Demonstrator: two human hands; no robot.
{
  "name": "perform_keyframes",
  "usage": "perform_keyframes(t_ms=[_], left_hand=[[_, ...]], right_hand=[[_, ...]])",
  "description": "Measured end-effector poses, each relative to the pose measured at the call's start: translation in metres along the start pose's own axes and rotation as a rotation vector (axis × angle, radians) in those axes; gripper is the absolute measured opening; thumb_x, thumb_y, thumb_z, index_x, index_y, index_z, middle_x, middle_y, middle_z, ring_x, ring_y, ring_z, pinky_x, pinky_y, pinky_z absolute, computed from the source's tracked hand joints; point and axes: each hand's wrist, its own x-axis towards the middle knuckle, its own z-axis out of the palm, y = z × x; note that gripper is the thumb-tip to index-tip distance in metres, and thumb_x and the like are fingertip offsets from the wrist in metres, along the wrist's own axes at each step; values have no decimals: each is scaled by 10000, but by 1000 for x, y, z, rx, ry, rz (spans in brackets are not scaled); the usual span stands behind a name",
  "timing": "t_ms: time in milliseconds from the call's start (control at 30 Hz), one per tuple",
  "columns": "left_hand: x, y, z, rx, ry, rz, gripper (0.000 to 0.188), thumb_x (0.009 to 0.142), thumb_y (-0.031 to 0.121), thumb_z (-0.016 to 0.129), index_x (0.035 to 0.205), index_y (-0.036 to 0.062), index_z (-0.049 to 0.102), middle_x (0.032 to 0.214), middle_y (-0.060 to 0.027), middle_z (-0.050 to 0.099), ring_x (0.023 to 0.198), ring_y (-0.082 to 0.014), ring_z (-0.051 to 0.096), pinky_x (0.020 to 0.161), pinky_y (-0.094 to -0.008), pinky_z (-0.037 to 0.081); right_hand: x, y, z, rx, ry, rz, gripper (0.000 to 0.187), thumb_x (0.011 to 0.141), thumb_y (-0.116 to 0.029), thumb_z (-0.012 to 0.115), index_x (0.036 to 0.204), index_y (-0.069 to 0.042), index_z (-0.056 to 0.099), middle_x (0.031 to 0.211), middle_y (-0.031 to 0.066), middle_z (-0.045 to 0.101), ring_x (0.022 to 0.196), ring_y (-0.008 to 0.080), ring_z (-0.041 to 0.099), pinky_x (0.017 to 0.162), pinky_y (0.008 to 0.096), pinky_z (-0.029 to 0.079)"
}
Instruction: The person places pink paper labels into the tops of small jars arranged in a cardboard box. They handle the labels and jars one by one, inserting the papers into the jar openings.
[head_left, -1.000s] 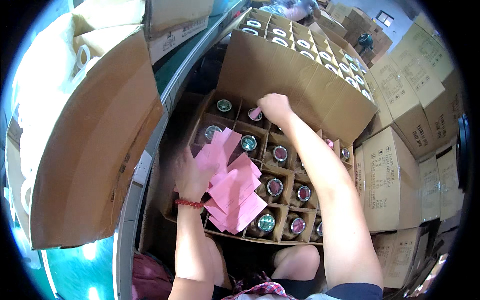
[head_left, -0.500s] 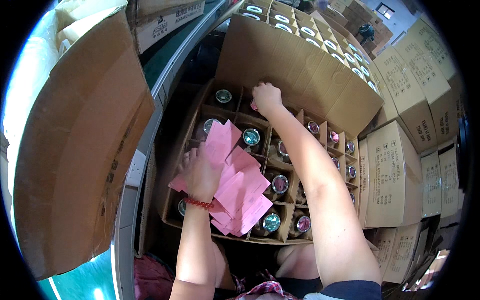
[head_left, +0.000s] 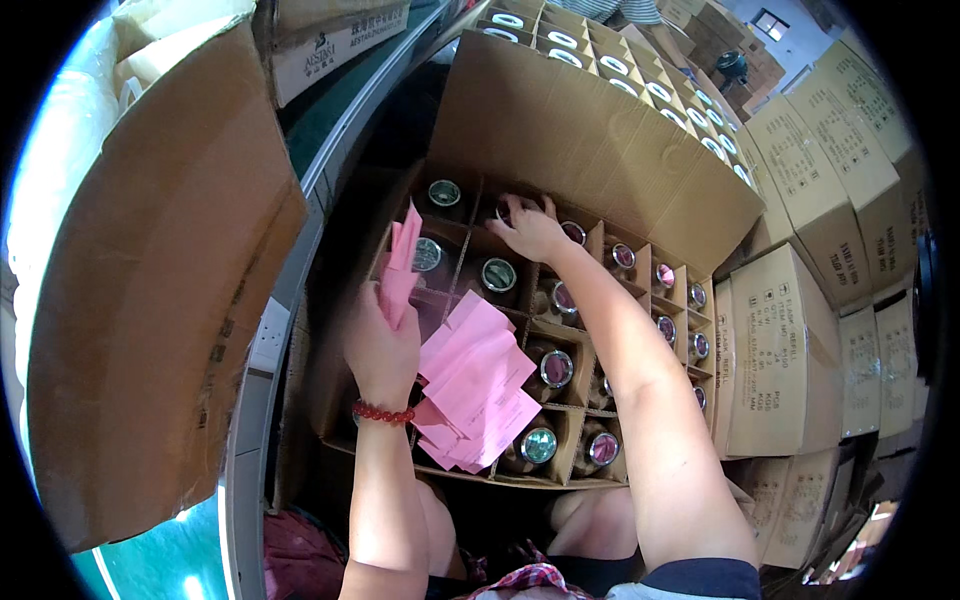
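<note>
A divided carton [head_left: 600, 405] in front of me holds several glass flasks with silvery rims, one per compartment. My left hand [head_left: 385, 345] is closed round a folded bunch of pink paper slips [head_left: 402, 262], raised above the carton's left side. Beside it, a loose fan of pink slips [head_left: 480, 375] lies across the dividers and flasks. At the far row, my right hand [head_left: 530, 228] has its fingers apart at the mouth of a flask [head_left: 504, 211], which they partly cover. A pink slip [head_left: 665, 273] sticks out of one flask farther right; several other mouths look pink inside.
The carton's raised flap [head_left: 590, 140] stands behind the flasks. Beyond it is another divided carton [head_left: 612, 66] with white rings in its cells. Stacked cartons [head_left: 785, 350] line the right side. A large open carton [head_left: 170, 270] and a metal-edged table [head_left: 330, 150] are at the left.
My left hand has lifted a bunch of slips off the fan and shifted left. My right hand has drawn slightly nearer, and its fingers have spread; the pink paper at its fingertips no longer shows.
</note>
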Motion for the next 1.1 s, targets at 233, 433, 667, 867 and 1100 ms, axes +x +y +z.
perform_keyframes(t_ms=[233,433,667,867,1100], left_hand=[[1,-1,-21,-191,139,-63,302,824,107,627,1070,-36,528,987,-200,615,902,-314,612,801,-386,465],[3,3,-20,-564,246,-36,408,838,122,660,1171,-42,490,1112,-145,572,1015,-244,567,888,-350,442],[0,14,-19,-1393,159,-388,568,811,87,669,1312,32,407,1219,-99,518,1092,-234,537,929,-375,463],[-6,20,-11,-1573,38,-581,506,810,135,661,1270,51,468,1126,-86,564,1027,-232,568,914,-391,470],[-6,18,-10,-1642,84,-647,298,794,139,653,1070,50,586,1062,-70,615,1017,-218,587,895,-383,480]], right_hand=[[-17,-15,-11,-135,351,-127,346,857,-397,563,959,-78,650,939,118,668,1097,294,534,1019,573,260],[-24,-25,-20,-47,227,-68,453,898,-459,536,1009,-39,665,1078,143,655,1155,279,528,1021,558,284],[-88,-126,-74,1244,-545,-195,725,874,-179,640,1448,-25,226,1361,143,462,1172,186,490,949,310,430],[-125,-123,-51,1173,-297,25,415,807,-151,709,1157,32,581,1016,76,656,910,144,602,826,261,476],[-155,-101,-94,1392,-352,77,407,836,-109,693,1200,22,568,1060,53,641,948,105,581,860,252,462]])
